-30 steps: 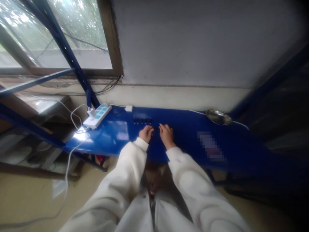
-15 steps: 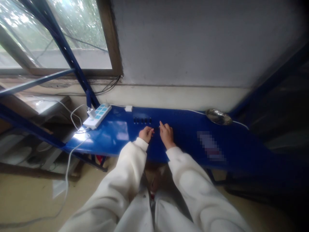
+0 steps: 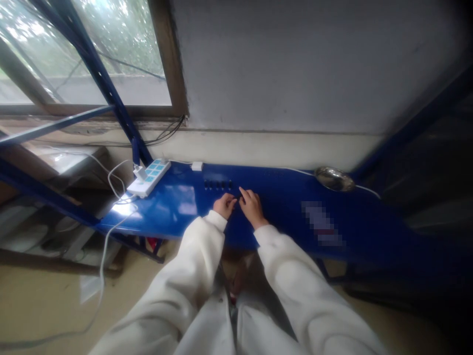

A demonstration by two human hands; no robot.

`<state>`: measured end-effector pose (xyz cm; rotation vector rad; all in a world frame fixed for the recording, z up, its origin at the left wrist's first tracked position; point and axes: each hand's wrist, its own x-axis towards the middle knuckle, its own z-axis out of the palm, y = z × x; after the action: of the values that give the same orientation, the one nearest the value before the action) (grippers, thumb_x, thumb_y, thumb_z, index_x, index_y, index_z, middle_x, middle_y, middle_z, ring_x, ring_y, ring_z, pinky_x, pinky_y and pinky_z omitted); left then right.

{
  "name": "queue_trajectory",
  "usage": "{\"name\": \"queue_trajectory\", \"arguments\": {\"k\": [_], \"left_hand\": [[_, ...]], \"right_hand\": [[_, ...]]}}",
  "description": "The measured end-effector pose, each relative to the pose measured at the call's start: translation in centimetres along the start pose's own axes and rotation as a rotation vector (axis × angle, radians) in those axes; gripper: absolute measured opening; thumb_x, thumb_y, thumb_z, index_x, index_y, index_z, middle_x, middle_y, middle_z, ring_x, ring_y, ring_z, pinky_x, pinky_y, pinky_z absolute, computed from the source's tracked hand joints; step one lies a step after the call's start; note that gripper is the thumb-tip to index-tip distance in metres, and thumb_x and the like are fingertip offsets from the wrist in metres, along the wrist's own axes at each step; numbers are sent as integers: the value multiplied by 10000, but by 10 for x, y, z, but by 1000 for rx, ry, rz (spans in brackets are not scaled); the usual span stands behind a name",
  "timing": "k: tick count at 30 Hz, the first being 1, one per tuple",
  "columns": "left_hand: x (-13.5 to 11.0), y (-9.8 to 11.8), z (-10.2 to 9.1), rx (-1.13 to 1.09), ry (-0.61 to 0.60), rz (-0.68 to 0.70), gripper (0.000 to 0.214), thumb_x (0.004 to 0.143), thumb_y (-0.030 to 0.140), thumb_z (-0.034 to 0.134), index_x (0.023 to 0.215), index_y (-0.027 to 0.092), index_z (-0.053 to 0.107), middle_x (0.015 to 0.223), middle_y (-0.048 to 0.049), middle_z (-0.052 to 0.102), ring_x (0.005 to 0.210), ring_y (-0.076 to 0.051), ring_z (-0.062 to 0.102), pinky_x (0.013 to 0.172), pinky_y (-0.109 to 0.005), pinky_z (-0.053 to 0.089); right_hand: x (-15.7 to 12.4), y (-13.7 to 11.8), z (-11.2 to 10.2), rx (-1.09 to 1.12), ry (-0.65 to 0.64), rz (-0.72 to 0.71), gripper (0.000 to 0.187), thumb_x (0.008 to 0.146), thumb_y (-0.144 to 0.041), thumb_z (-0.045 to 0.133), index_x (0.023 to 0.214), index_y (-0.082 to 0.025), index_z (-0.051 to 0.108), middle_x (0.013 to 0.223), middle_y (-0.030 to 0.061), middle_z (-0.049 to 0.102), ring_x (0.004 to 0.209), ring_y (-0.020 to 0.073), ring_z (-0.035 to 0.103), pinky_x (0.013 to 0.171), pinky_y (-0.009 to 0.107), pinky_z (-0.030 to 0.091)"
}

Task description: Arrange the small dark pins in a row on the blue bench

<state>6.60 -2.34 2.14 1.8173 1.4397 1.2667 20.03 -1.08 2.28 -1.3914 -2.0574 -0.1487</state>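
Observation:
My left hand (image 3: pixel 223 205) is closed in a pinch over the blue table (image 3: pixel 281 222), at a small dark piece (image 3: pixel 237 198) too small to name. Close on its right, my right hand (image 3: pixel 252 206) has its thumb and fingers bent toward the same piece, the index finger pointing forward. The fingers hide most of that piece. Just beyond my left hand stands a row of several small dark cylinder-like pieces (image 3: pixel 218 185) with light ends, blurred.
A white power strip (image 3: pixel 150 178) with a plug and cables lies at the table's left end. Near the wall is a white adapter (image 3: pixel 197 166). A shiny metal dish (image 3: pixel 334 178) sits at the back right, beside a white cable. Blue metal posts (image 3: pixel 99 74) rise at left.
My right hand has shifted slightly left, closer to my left hand, and less of the dark piece between them shows. My left hand and the row are nearly unmoved.

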Motion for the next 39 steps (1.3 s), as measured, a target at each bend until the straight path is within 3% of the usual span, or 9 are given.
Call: {"name": "queue_trajectory", "arguments": {"k": [8, 16, 18, 21, 24, 30, 39], "left_hand": [[-1, -1, -1, -8, 26, 5, 177, 740, 318, 517, 834, 172, 553, 753, -45, 645, 535, -108, 597, 501, -208, 467], [1, 3, -2, -182, 118, -74, 287, 727, 385, 522, 885, 146, 548, 737, -41, 638, 444, -74, 560, 440, -182, 450], [0, 5, -3, -213, 122, -70, 355, 714, 394, 537, 969, 148, 527, 764, -43, 643, 448, -72, 561, 440, -178, 451], [0, 5, -3, -255, 152, -87, 442, 706, 406, 542, 1063, 152, 481, 810, -51, 645, 448, -67, 560, 428, -174, 444], [1, 1, -2, -262, 168, -126, 351, 729, 426, 500, 899, 124, 547, 714, -52, 640, 421, -68, 542, 410, -178, 432], [4, -7, 0, -346, 143, -188, 304, 731, 426, 486, 758, 129, 544, 551, -15, 597, 364, -66, 501, 372, -173, 403], [4, 0, -3, -389, 141, -268, 263, 714, 391, 508, 728, 129, 534, 519, -8, 583, 338, -70, 485, 347, -177, 375]], "right_hand": [[-1, -3, 0, 3, 7, -55, 359, 829, -183, 334, 1145, -154, 501, 934, 102, 545, 857, 183, 480, 775, 310, 353], [-3, -7, -4, -6, -32, -126, 329, 859, -232, 329, 1119, -189, 525, 837, 81, 596, 811, 173, 514, 771, 309, 328], [0, -7, -3, 50, -17, -89, 307, 859, -247, 337, 1075, -172, 542, 825, 81, 610, 794, 170, 531, 761, 300, 336], [11, -4, 2, 199, 26, 81, 271, 846, -284, 366, 967, -128, 552, 789, 83, 625, 735, 162, 559, 703, 271, 368], [26, 3, 11, 363, 32, 231, 217, 810, -306, 425, 872, -134, 542, 765, 74, 628, 693, 149, 567, 623, 237, 384], [47, 15, 32, 321, -49, 239, 130, 691, -277, 557, 632, -161, 546, 670, 32, 570, 622, 127, 494, 587, 229, 363], [50, 17, 46, 314, -54, 304, 117, 650, -270, 586, 629, -155, 592, 630, 11, 551, 580, 109, 462, 564, 223, 351]]}}
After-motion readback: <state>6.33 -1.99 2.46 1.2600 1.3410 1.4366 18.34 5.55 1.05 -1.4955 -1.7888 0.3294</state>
